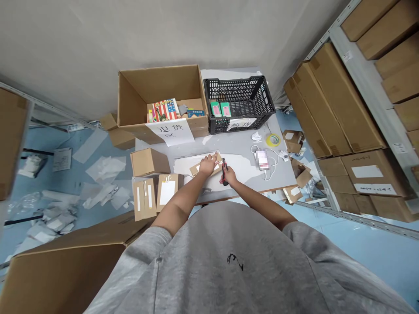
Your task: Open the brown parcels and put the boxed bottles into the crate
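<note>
Bright even light, soft shadows, strong fisheye bending edges, sharp centre.

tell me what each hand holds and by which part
Right hand grips a red-black cutter by its handle. Left hand rests flat on a cardboard parcel, not gripping.

A plain grey wall [196, 30] stands far behind the grey table [240, 146]. The blue floor [376, 253] lies littered with paper scraps [104, 168] left; metal shelving [356, 74] holds cartons [330, 100] right.
</note>
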